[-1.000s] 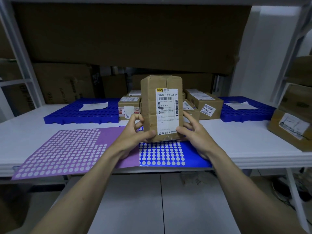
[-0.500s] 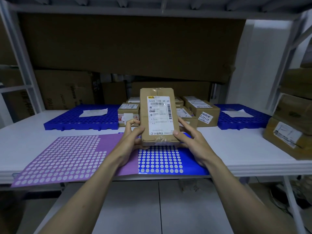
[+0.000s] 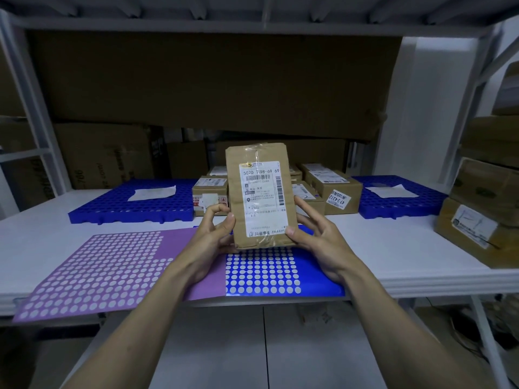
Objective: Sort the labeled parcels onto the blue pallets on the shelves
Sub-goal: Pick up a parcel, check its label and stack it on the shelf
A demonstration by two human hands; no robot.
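A flat brown parcel [image 3: 259, 155] with a white shipping label facing me is held upright above the dotted mat. My left hand [image 3: 212, 237] grips its lower left edge and my right hand [image 3: 317, 237] grips its lower right edge. Behind it several labeled cardboard parcels [image 3: 332, 186] sit clustered in the middle of the white shelf [image 3: 393, 248]. One blue pallet [image 3: 112, 203] lies to the back left and another blue pallet [image 3: 393, 206] to the back right, each with a white paper slip on top.
A purple and blue dotted mat [image 3: 112, 265] covers the shelf's front. More brown boxes [image 3: 483, 220] are stacked at the right edge. Large cartons [image 3: 106, 153] fill the back. White shelf uprights stand at both sides, with another shelf overhead.
The parcel has been tilted so its label faces me more squarely and sits slightly higher in view. Both hands keep hold of its lower edges.
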